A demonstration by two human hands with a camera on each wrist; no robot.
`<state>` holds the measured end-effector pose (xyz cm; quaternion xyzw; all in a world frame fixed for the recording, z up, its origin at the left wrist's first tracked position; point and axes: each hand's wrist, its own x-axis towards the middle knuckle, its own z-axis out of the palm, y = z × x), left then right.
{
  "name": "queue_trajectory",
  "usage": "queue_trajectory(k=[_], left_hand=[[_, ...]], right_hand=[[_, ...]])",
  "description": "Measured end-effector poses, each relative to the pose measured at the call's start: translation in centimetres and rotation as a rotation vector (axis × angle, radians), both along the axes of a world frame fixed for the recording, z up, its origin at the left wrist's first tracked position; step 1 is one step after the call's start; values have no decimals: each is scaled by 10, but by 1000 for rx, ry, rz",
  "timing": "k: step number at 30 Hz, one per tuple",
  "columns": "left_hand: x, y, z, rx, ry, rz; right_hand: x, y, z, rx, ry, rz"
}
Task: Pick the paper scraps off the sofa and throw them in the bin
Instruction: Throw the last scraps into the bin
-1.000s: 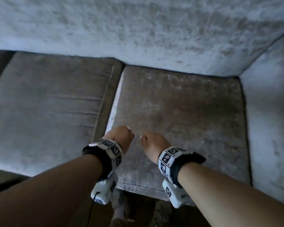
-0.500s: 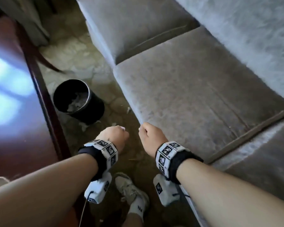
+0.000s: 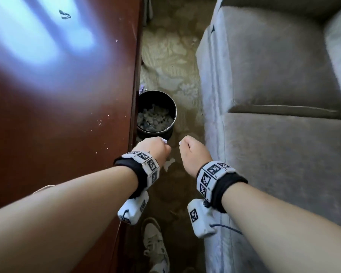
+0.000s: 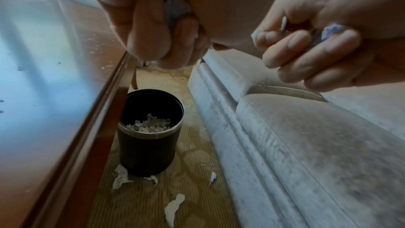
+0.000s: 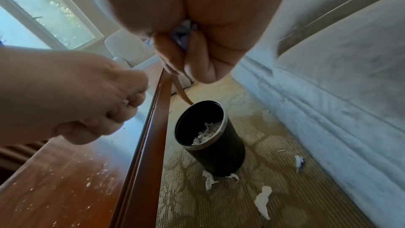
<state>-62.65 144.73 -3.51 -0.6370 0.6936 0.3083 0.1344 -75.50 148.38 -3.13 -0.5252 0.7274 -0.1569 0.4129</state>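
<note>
A black round bin [image 3: 156, 113] [image 4: 151, 133] [image 5: 210, 138] holding paper scraps stands on the carpet between the wooden table and the grey sofa [image 3: 274, 115]. My left hand [image 3: 154, 150] [image 4: 157, 29] is a fist curled round pale paper scraps [image 4: 175, 11], held just short of the bin. My right hand [image 3: 191, 152] [image 5: 188, 48] is also a fist, gripping paper scraps [image 5: 183, 35], a hand's width to the right of the left one. Both fists hang above the floor, near the bin's near rim.
A glossy red-brown table [image 3: 57, 95] runs along the left, its edge against the bin. Several loose paper scraps [image 4: 173, 209] [image 5: 263, 200] lie on the carpet by the bin's base. My shoe [image 3: 156, 247] stands on the narrow floor strip beside the sofa.
The view has swung from the sofa seat to the floor gap. Both fists, still closed on scraps, have moved off the cushion and come close to the bin.
</note>
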Motion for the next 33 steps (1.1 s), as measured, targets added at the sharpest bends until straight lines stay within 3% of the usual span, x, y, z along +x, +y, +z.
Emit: queue_trajectory(k=[5, 14, 19, 25, 33], left_hand=[[13, -36, -8, 92, 59, 255], [-12, -144, -16, 153, 77, 397], [-30, -192, -38, 126, -7, 394], [-32, -234, -58, 67, -54, 348], [-14, -262, -77, 198, -13, 293]], right_hand=[[11, -45, -16, 6, -7, 1], [-5, -180, -31, 39, -85, 110], [-17, -239, -47, 78, -101, 200], [-18, -271, -66, 165, -114, 251], [-10, -293, -84, 240, -74, 235]])
